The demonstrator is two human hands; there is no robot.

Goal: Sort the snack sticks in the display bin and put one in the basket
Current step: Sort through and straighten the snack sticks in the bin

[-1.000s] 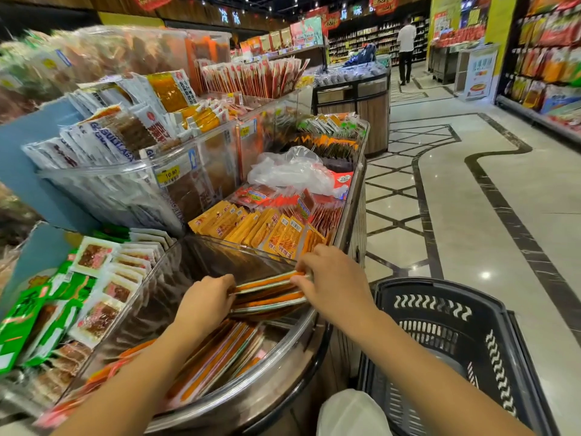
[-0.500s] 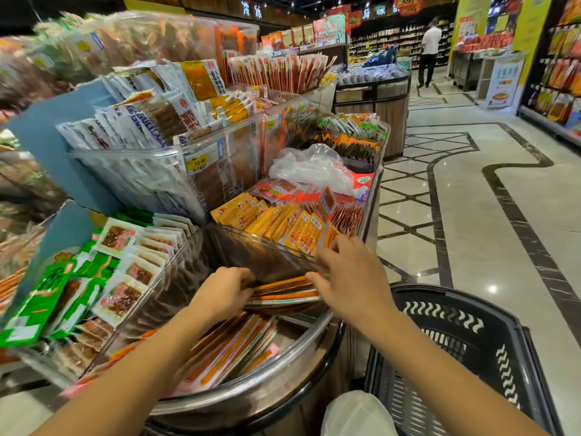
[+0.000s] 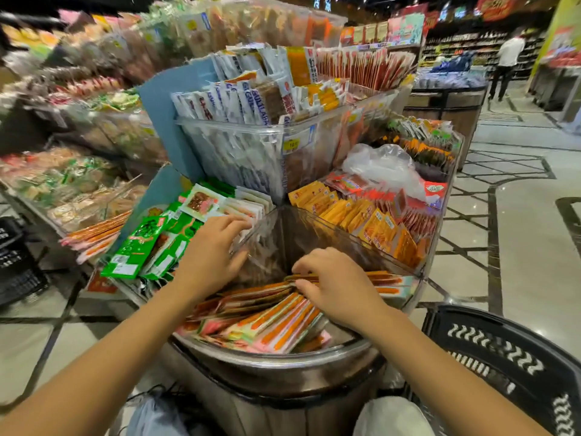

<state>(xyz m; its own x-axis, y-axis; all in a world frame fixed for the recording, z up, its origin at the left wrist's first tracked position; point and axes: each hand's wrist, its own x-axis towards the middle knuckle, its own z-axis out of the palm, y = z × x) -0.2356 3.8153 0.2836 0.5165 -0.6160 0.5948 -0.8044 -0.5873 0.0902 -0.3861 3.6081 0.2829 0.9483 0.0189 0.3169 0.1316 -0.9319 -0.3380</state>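
Note:
Long orange-and-clear snack sticks [image 3: 276, 322] lie in a loose fan in the front compartment of the round display bin [image 3: 283, 360], which has a metal rim. My right hand [image 3: 339, 287] is curled on a flat bundle of the sticks [image 3: 386, 280] at the right side of the compartment. My left hand [image 3: 210, 253] holds nothing and rests with fingers spread on the clear divider wall at the compartment's left. The black basket [image 3: 503, 357] with white chevron marks stands on the floor at the lower right, beside the bin.
Green packets [image 3: 141, 247] fill the compartment to the left and yellow packets [image 3: 361, 215] the one to the right. A crumpled plastic bag [image 3: 383, 165] lies on top behind. Another black basket [image 3: 15, 262] is at the far left. A person [image 3: 506, 64] stands far down the aisle.
My left hand has let go of the stick bundle and moved up and left to the divider. My right hand still grips the bundle. The view has swung to the left.

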